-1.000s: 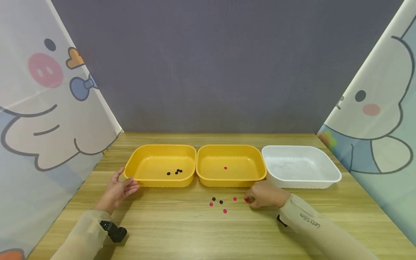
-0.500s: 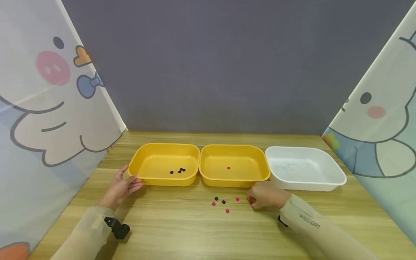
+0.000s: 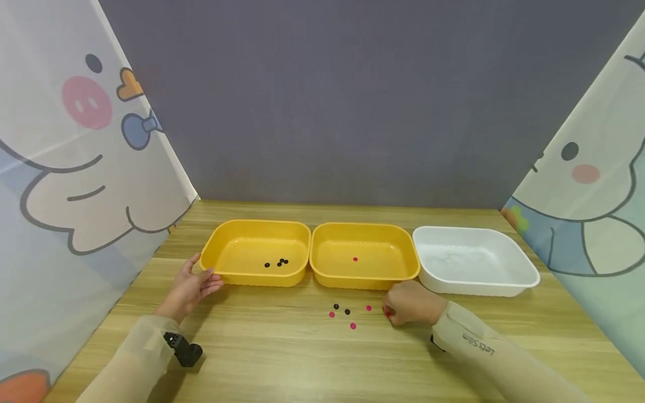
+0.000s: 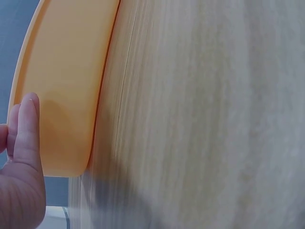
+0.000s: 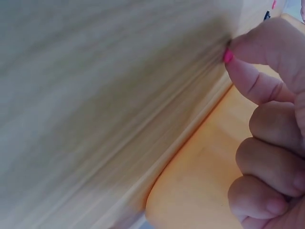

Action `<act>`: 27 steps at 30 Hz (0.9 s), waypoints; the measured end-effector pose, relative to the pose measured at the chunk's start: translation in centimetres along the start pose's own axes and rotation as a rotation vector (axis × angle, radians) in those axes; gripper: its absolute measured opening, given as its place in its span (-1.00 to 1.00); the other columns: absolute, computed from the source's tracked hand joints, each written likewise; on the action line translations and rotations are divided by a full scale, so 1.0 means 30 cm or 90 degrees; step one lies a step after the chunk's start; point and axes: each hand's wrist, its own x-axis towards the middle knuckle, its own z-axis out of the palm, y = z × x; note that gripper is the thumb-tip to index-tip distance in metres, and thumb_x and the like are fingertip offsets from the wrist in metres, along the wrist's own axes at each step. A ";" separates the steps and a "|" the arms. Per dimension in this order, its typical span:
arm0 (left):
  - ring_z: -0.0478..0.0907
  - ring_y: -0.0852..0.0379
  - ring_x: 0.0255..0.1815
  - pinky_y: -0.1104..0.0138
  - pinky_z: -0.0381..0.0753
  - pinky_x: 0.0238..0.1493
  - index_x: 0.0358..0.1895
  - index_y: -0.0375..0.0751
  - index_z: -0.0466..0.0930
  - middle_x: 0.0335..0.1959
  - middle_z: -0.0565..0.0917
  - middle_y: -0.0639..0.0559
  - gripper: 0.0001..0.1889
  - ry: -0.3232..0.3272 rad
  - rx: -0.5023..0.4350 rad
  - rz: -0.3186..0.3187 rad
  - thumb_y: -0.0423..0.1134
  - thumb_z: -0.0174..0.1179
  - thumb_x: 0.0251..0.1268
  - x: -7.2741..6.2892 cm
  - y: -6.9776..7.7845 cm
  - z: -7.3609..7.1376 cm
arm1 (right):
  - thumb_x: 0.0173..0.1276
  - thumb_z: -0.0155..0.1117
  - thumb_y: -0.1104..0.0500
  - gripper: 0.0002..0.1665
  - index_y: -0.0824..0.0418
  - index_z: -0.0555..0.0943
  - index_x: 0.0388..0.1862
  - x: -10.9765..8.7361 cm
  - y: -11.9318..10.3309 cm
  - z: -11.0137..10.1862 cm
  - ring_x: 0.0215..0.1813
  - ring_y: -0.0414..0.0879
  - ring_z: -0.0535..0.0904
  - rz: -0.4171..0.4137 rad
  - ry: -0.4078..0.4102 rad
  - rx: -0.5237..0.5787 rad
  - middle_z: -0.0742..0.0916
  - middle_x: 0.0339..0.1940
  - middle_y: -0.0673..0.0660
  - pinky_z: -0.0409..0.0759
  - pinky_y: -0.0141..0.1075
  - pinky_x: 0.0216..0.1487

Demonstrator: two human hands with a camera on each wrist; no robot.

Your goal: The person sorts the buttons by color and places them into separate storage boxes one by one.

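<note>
My left hand rests at the front left corner of the left yellow tray, its straight fingers against the outer wall. Between the thumb and index fingertip of my right hand is a small pink button, pinched right at the tabletop; the other fingers are curled in. Left of that hand lie loose buttons: a pink button, two more pink ones, a black button and another black one. Several black buttons lie inside the left tray. One pink button lies in the middle yellow tray.
A white tray stands at the right end of the row, beside the middle tray. The trays sit on a wood-grain table. A grey panel rises behind it, with cartoon-printed cloths at both sides.
The head view has shifted slightly, moving the scene a little to the right. My right hand stays low at the table with the pink button at its fingertips; my left hand stays on the tray corner.
</note>
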 end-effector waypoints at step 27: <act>0.66 0.19 -0.50 0.34 0.72 -0.27 0.50 -0.04 -0.57 -0.55 0.63 0.01 -0.19 0.002 0.021 0.009 -0.48 -0.18 0.49 0.011 -0.004 -0.010 | -0.08 0.31 0.24 -0.70 0.00 0.38 -0.76 0.010 -0.020 -0.055 -0.70 -0.31 0.19 0.014 0.050 -0.024 0.34 -0.78 -0.20 0.24 -0.45 -0.69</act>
